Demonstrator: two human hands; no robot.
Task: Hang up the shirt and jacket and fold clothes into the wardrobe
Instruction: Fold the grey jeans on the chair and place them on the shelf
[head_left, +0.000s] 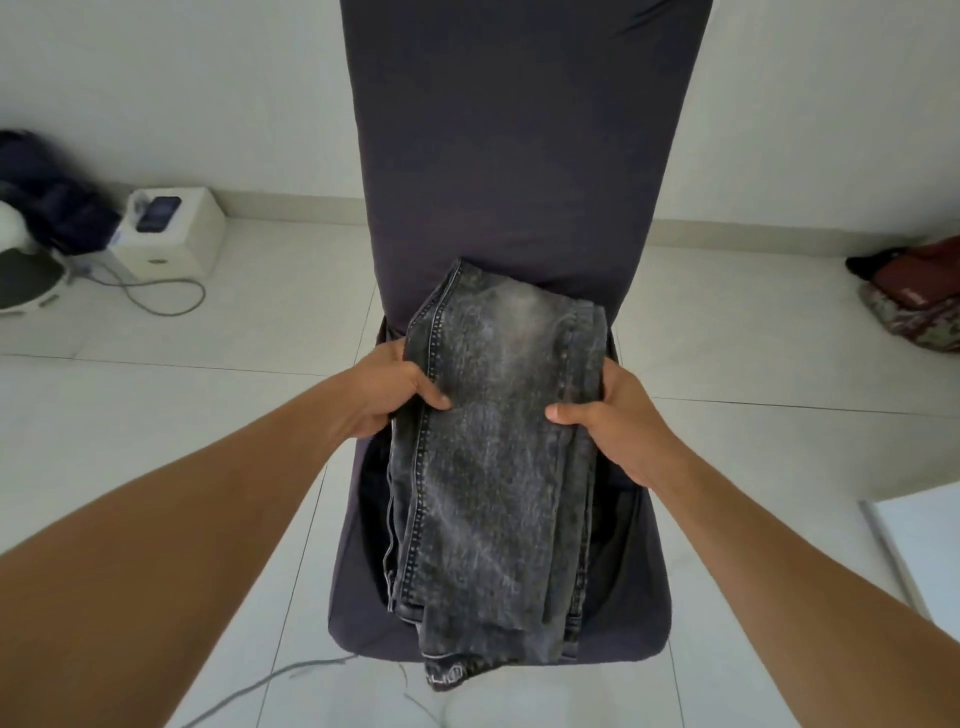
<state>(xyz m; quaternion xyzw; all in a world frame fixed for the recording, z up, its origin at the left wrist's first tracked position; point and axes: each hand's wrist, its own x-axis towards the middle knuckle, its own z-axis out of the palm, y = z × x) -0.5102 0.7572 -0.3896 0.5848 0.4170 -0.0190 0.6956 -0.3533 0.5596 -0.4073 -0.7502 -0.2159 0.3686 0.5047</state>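
A pair of washed grey-black jeans, folded lengthwise, lies on the seat of a chair with a dark cover. Its frayed hem hangs over the seat's front edge. My left hand grips the left edge of the jeans near the middle, thumb on top. On the right edge, at the same height, my right hand holds the denim, thumb on top as well. Darker cloth shows under the jeans on the seat. No wardrobe, shirt or jacket can be made out.
A white box with a phone on it and a cable stands on the tiled floor at the left, next to dark clothing. A heap of red and patterned cloth lies at the right. A white surface's corner shows at lower right.
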